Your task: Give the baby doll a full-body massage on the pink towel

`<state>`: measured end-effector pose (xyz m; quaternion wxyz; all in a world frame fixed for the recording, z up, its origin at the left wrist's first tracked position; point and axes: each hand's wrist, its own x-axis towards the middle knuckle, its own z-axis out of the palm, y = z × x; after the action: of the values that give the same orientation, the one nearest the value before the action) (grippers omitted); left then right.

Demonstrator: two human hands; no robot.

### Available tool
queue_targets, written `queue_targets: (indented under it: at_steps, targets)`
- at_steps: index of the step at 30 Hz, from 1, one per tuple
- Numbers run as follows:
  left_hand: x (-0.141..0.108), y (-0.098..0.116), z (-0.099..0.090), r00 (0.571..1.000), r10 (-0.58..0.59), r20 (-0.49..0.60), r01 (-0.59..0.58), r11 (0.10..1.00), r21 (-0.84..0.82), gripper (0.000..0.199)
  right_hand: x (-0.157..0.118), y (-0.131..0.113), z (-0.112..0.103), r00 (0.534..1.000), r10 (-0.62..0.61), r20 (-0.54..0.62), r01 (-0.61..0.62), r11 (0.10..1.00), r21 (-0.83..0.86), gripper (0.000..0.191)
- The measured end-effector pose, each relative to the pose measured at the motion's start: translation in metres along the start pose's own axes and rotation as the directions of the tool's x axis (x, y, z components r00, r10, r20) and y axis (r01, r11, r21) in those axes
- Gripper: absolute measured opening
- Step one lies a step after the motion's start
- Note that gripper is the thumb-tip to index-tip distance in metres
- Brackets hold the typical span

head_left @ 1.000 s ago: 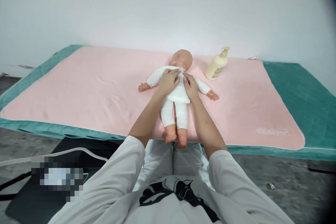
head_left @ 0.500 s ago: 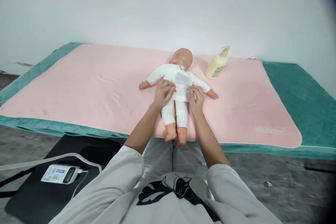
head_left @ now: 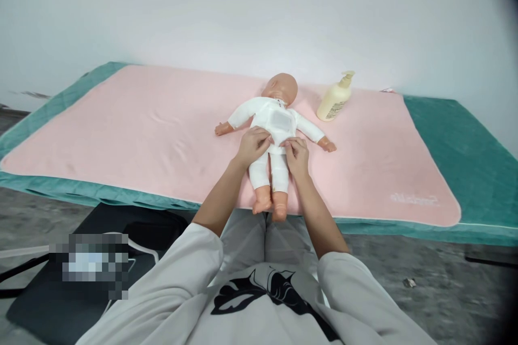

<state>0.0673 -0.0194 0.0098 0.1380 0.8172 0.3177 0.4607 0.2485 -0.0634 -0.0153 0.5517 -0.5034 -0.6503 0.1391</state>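
Note:
A baby doll (head_left: 279, 118) lies on its back with its head away from me, its torso, arms and legs in white cloth and its hands and feet bare. A pale rectangle (head_left: 280, 119) shows on its chest. My left hand (head_left: 254, 146) is at the left side of the belly, thumb and fingers pinched together on the white cloth. On the belly's right side, my right hand (head_left: 297, 156) is closed the same way, fingertips against the cloth. The fingertips of both hands are close together, and how much cloth they grip is partly hidden.
A cream pump bottle (head_left: 334, 101) stands right of the doll's head. A pink mat (head_left: 162, 129) covers most of the green padded bed (head_left: 473, 151) against a wall. At lower left is a black chair (head_left: 44, 307) with a cable and a blurred-out object.
My right hand has moved left and inward onto the doll's belly, its fingers now closed nearer the left hand. My left hand has barely moved.

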Motion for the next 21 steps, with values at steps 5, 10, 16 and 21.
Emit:
queue_targets:
  at_steps: [5,10,16,21]
  targets:
    - [-0.0012,0.0009,-0.0002,0.998,-0.056,0.013,0.056,0.998,0.001,0.041,0.0002,-0.0008,0.0003,1.000,0.023,0.017,-0.024,1.000,0.008,0.029]
    - [-0.0040,0.0032,-0.0025,0.997,-0.068,-0.020,0.069,0.997,0.024,0.047,-0.0017,-0.0037,-0.0015,1.000,-0.016,-0.020,0.016,1.000,0.004,0.032]
    - [-0.0040,0.0043,-0.0030,0.996,-0.071,-0.051,0.074,0.996,0.053,0.045,-0.0016,0.0005,-0.0014,0.997,-0.072,-0.018,0.072,0.997,0.002,0.030]
    - [-0.0029,0.0024,-0.0013,0.994,-0.096,-0.047,0.098,0.993,0.057,0.040,0.0015,0.0021,0.0008,0.999,-0.045,0.013,0.045,0.999,0.014,0.033]
